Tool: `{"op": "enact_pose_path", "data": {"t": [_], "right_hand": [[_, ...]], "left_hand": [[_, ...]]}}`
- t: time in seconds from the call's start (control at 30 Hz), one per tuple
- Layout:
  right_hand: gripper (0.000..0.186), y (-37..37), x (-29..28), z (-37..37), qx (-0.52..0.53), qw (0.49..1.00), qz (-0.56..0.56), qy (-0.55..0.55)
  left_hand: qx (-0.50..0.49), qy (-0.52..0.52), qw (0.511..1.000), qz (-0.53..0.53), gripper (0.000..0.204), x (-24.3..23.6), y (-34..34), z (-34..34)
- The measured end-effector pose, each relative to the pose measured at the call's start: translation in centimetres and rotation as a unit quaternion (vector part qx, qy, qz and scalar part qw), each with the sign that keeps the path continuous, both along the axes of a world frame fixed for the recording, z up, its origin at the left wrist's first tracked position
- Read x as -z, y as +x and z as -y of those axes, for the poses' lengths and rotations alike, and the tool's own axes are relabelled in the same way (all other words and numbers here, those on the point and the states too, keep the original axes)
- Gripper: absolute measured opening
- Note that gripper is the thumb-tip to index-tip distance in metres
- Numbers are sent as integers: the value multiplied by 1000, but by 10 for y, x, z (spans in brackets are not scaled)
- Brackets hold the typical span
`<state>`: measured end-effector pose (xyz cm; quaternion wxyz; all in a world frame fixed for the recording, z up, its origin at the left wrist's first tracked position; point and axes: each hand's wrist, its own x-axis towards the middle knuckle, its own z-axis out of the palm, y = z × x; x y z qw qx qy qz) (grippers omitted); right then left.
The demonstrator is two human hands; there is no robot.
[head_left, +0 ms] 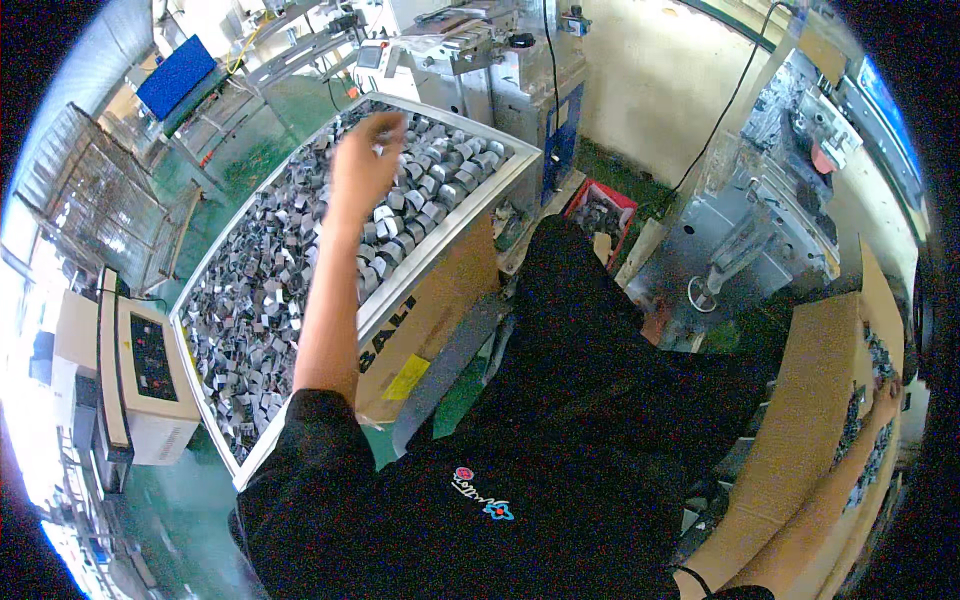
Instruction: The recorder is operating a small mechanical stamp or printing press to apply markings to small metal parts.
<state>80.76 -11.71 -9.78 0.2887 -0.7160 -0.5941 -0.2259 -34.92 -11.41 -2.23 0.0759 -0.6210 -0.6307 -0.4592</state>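
Left hand [365, 160]: raised over the large metal-rimmed tray [455, 215], fingers curled around what looks like one small silver part; grip blurred. Small silver metal parts [260, 290]: heaped across the tray, at the person's left. Right hand [885, 402]: down inside the cardboard box [810, 400] among similar parts; whether closed, cannot tell. Red crate [605, 205]: on the floor ahead

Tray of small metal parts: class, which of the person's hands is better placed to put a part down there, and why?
Left. The left hand is raised right over the tray of metal parts, fingers curled. The right hand is far off, down in a cardboard box on the other side.
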Motion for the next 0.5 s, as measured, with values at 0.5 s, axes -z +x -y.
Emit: {"op": "enact_pose_path", "data": {"t": [0.5], "right_hand": [[43,-149,-34,1,-38,955,-281,92]], "left_hand": [[432,5,902,-22,40,-26,357,-111]]}}
